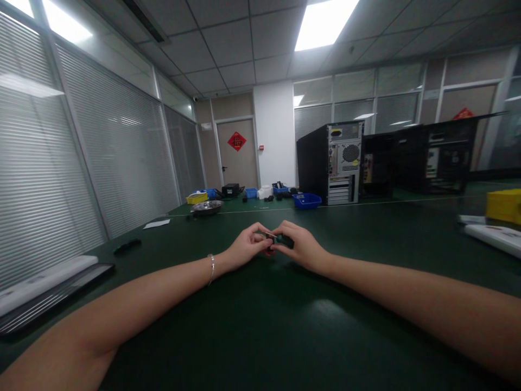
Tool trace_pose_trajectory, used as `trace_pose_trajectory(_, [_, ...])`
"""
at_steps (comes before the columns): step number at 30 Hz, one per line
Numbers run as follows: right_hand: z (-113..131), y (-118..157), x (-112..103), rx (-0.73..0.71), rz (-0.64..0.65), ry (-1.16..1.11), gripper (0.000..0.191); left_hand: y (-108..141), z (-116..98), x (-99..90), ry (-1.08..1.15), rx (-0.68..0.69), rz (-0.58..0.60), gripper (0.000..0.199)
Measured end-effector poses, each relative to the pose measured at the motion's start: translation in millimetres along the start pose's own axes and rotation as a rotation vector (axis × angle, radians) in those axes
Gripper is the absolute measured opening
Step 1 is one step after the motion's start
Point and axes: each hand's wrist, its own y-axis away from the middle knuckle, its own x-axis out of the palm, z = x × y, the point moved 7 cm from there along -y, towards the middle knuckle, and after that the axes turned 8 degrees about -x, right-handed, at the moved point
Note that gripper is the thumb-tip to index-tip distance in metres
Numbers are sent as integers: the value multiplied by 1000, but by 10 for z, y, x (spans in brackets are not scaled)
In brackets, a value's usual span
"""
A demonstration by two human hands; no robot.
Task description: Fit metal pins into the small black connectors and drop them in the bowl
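Both of my hands meet above the dark green tabletop [260, 326], near the middle of the view. My left hand [248, 247], with a bracelet [211, 269] on the wrist, pinches a small dark object [269, 237] between thumb and fingers. From the right, my right hand [299, 247] closes its thumb and fingers on the same small object, and the fingertips of the two hands nearly touch. Fingers cover most of the object, so its exact shape cannot be made out.
Computer cases [344, 163] stand at the back right, beside a blue tray [306, 201]. A metal bowl [207, 207] and a yellow bin [197, 198] lie back left. Flat devices rest at the left edge [49, 288] and right edge [494, 236], near a yellow box [503, 206].
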Motion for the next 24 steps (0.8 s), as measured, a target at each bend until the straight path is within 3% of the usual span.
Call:
trace_pose_trajectory(6, [58,7,-21,-27,-28,-23,28,-29,-14,-53,11,16,-32,40])
trace_pose_trajectory(15, [-122,28,-84,68,-114,-28,26,-152,218,-588,-54,-44,-245,33])
trace_pose_trajectory(24, [-104,36,-43,51,-74,-59,23,-128,155,-492,-204,-1,-175,31])
